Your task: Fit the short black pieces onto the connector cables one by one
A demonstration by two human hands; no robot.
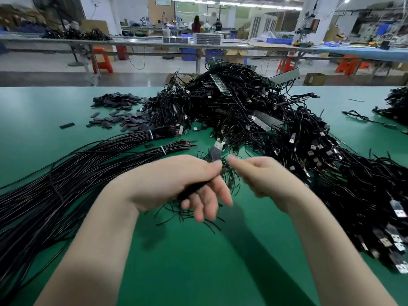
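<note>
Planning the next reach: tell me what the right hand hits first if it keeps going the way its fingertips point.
The right hand points left, so it likely meets the left hand and the cable pinched there first, though blur leaves depth unclear.

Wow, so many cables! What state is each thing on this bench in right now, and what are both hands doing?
left hand: grips a bunch of cables
held cable: black piece fitted behind its plug
right hand: curled, blurred, seems empty
short black pieces: loose heap
tied cable bundles: lying flat, tied
connector cable pile: tangled
</note>
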